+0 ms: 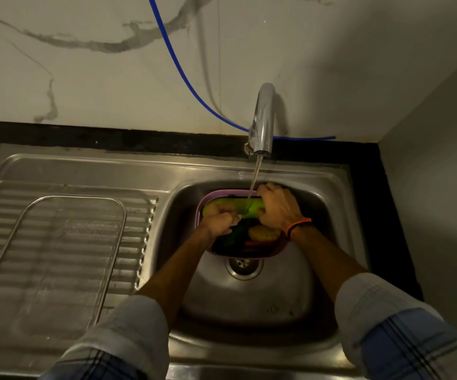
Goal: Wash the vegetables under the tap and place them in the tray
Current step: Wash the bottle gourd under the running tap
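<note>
A long light-green gourd [252, 205] lies crosswise over a purple basket [202, 200] in the steel sink [254, 300]. Water runs from the chrome tap [263, 119] onto the gourd's right part. My left hand [220, 219] grips the gourd near its left end. My right hand [278, 208] holds its right end, fingers curled over it. Inside the basket lie a brown potato [263, 233], a dark green vegetable [235, 233] and something red [257, 244], partly hidden by my hands. A wire-mesh tray [57, 256] sits on the drainboard to the left.
A blue hose [178, 64] runs down the marble wall behind the tap. The drain [243, 266] lies just in front of the basket. A grey wall stands close on the right. Black counter edge borders the sink at the back.
</note>
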